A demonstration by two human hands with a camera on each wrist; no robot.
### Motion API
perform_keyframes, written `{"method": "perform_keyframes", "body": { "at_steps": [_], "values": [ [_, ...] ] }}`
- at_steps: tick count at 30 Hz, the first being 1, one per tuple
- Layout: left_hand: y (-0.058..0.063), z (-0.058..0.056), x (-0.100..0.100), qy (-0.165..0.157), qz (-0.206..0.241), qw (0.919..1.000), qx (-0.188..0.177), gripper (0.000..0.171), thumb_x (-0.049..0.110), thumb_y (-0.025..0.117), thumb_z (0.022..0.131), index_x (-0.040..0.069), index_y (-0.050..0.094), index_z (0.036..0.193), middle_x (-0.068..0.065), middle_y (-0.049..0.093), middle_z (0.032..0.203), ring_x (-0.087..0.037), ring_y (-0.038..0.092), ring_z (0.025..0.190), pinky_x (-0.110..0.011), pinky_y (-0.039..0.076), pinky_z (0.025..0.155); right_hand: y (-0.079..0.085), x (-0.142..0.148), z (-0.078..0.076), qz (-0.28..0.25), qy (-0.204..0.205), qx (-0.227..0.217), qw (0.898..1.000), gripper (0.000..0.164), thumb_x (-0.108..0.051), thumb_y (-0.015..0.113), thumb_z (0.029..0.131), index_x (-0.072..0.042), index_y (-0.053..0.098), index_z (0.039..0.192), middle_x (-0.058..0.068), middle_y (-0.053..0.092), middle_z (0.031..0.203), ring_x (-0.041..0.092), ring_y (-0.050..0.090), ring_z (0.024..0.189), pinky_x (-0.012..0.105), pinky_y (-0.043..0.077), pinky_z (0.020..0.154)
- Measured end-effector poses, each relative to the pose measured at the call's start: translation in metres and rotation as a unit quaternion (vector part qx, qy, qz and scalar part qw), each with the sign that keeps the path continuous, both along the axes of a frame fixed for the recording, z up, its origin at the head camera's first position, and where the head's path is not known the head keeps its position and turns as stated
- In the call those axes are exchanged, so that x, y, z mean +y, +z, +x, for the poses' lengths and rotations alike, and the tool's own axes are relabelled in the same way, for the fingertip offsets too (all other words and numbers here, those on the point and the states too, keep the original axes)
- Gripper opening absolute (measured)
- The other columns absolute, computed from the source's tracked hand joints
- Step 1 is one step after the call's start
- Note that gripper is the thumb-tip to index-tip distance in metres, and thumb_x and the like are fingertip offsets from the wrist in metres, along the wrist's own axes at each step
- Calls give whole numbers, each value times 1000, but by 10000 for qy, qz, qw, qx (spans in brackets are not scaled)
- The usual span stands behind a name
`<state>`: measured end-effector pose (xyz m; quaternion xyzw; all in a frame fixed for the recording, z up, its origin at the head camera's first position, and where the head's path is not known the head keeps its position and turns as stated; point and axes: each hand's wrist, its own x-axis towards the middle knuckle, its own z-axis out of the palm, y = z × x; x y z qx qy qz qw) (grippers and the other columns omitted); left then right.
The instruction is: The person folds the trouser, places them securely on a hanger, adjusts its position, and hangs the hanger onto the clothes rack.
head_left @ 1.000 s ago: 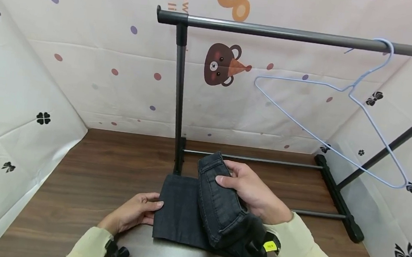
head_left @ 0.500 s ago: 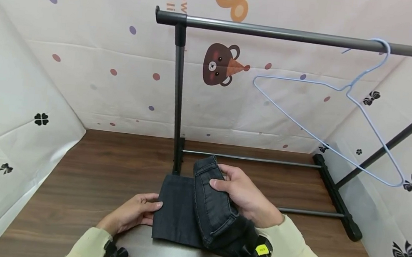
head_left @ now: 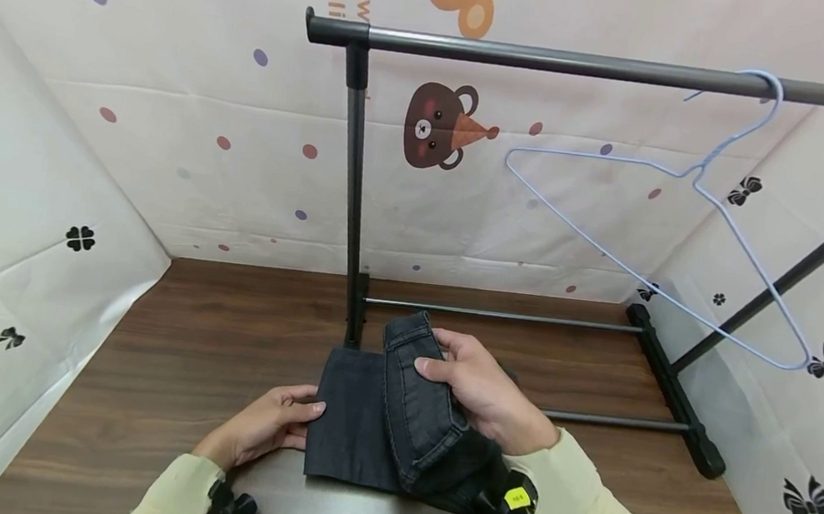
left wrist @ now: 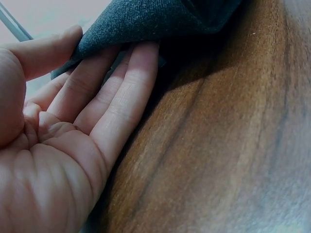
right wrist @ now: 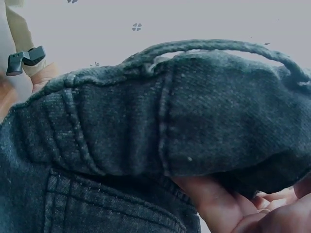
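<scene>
A folded pair of dark denim jeans lies on the wooden table in the head view. My left hand pinches its left edge, thumb on top and fingers underneath. The left wrist view has that hand with the fingertips tucked under the dark cloth. My right hand grips the raised part of the jeans, its thumb pressed on the denim face. In the right wrist view a stitched, seamed stretch of denim covers most of the right hand, leaving a few fingers visible.
Behind the jeans stands a black clothes rack with a top rail and a dark foot. A pale blue wire hanger hangs from the rail at the right. Printed sheets wall the wooden table.
My right hand and the raised part of the jeans have shifted slightly left and down. The left hand keeps its place at the edge.
</scene>
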<state>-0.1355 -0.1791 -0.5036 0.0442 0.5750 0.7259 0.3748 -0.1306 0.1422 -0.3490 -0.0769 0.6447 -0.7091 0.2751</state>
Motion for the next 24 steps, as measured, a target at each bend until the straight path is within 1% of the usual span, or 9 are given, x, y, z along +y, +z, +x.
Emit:
{"method": "perform_keyframes", "body": {
  "at_steps": [6, 9, 14, 18, 22, 24],
  "values": [
    [0, 0, 1, 68, -25, 10000, -68, 77, 21, 62, 106, -1, 18, 164, -9, 76, 124, -21, 77, 105, -41, 63, 90, -3, -3, -2, 32, -40, -7, 10000, 54, -2, 52, 104, 7, 37, 155, 20, 72, 124, 15, 75, 97, 31, 63, 86],
    [0, 1, 0, 132, -40, 9999, -65, 78, 21, 63, 105, 0, 17, 165, -11, 75, 126, -22, 77, 104, -41, 63, 90, -4, -6, -2, 49, -16, 3, 10000, 54, -2, 53, 105, 7, 36, 155, 24, 71, 128, 15, 75, 99, 32, 63, 88],
    [0, -1, 2, 125, -50, 9999, -79, 77, 20, 63, 105, -1, 17, 165, -12, 75, 126, -22, 77, 104, -42, 63, 90, -6, -8, -4, 104, -39, -47, 9999, 54, -2, 52, 105, 6, 36, 156, 26, 68, 132, 17, 75, 102, 34, 63, 91],
    [0, -2, 2, 82, -35, 9999, -89, 78, 21, 62, 106, -1, 17, 165, -12, 74, 127, -22, 77, 106, -42, 63, 91, -8, -10, -5, 134, -141, -78, 9998, 51, -2, 52, 105, 7, 40, 153, 24, 72, 126, 17, 76, 99, 35, 63, 89],
    [1, -2, 0, 52, -38, 9999, -93, 78, 22, 62, 106, -2, 15, 165, -12, 74, 128, -22, 77, 105, -41, 64, 90, -11, -12, -5, 173, -141, -119, 9997, 46, -3, 53, 105, 9, 46, 148, 21, 75, 118, 17, 77, 94, 36, 64, 87],
    [0, -2, 0, 33, -13, 9999, -107, 78, 21, 61, 106, -1, 15, 165, -12, 74, 128, -22, 77, 106, -41, 64, 90, -12, -13, -5, 172, -115, -97, 9997, 44, -3, 53, 105, 10, 47, 147, 22, 75, 117, 17, 77, 93, 36, 64, 86]
  ]
}}
